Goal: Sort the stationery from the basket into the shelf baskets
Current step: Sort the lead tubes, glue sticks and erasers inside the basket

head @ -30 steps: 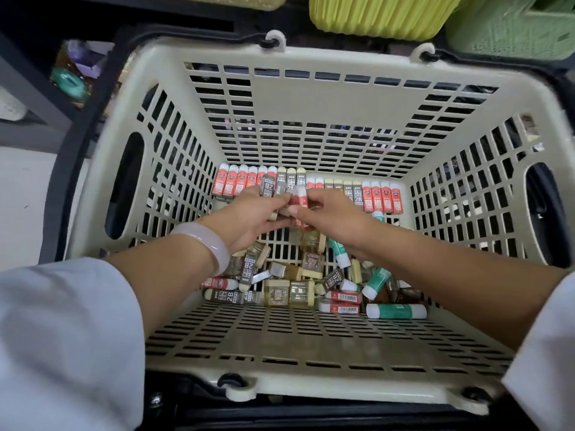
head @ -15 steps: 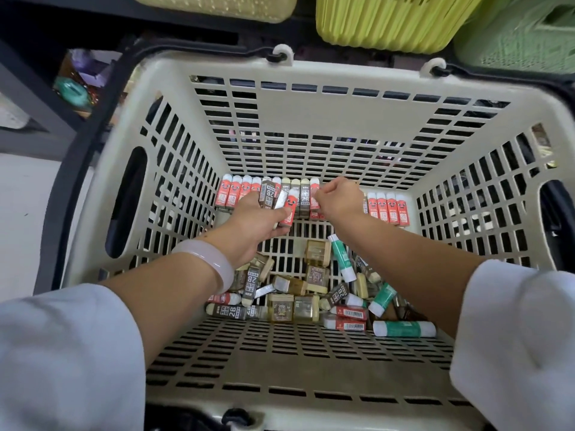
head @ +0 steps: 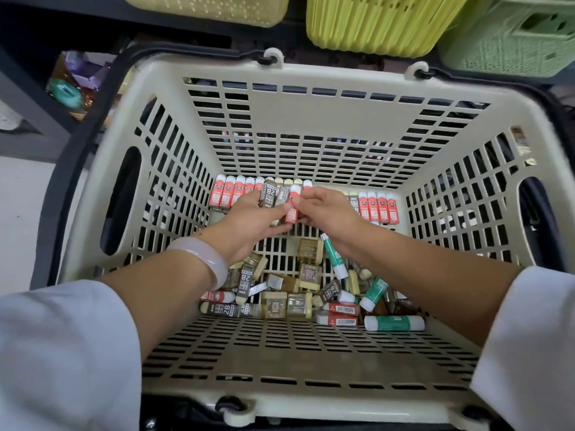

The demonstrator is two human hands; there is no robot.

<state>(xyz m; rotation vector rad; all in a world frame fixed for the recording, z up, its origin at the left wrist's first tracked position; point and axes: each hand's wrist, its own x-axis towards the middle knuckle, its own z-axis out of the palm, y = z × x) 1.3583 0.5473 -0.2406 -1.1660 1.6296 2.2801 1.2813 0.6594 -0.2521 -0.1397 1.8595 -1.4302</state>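
Deep inside basket (head: 298, 365): left hand (head: 249, 225) gripping erasers (head: 273, 195), right hand (head: 326, 209) pinching red one (head: 293, 209).

1 head-worn camera looks steeply down, close, into the cream basket (head: 311, 116) below shelf baskets (head: 373, 23).

Erasers (head: 378, 207) line the basket's (head: 311, 116) far wall; loose stationery (head: 306, 293) piled nearer
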